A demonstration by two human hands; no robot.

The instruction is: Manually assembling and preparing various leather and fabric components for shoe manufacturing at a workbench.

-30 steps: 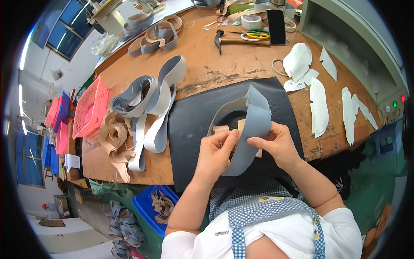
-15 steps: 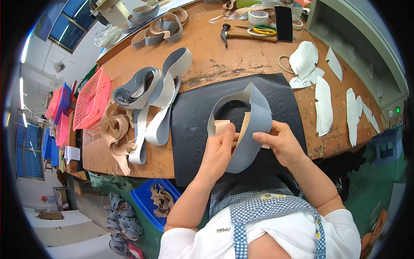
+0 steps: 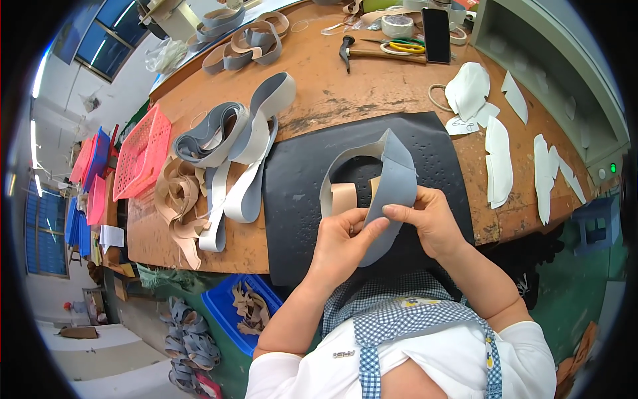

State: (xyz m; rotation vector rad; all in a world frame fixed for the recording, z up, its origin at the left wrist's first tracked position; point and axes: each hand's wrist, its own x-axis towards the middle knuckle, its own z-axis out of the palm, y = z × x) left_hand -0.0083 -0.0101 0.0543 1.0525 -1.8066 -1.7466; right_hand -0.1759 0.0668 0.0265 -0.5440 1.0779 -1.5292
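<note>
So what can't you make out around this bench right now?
- Right hand: head view, fingertips hidden behind the blue-grey band.
- Left hand: head view, some fingertips lost behind the band and its own thumb.
- Tan piece: head view, lower end covered by the left hand.
- Blue bin: head view, right side behind the left forearm.
- Green object: head view, cut off by the upper edge.

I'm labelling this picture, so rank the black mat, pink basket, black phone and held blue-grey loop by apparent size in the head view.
1. Black mat
2. Blue-grey loop
3. Pink basket
4. Black phone
The loop seems nearer the camera, which may enlarge it.
</note>
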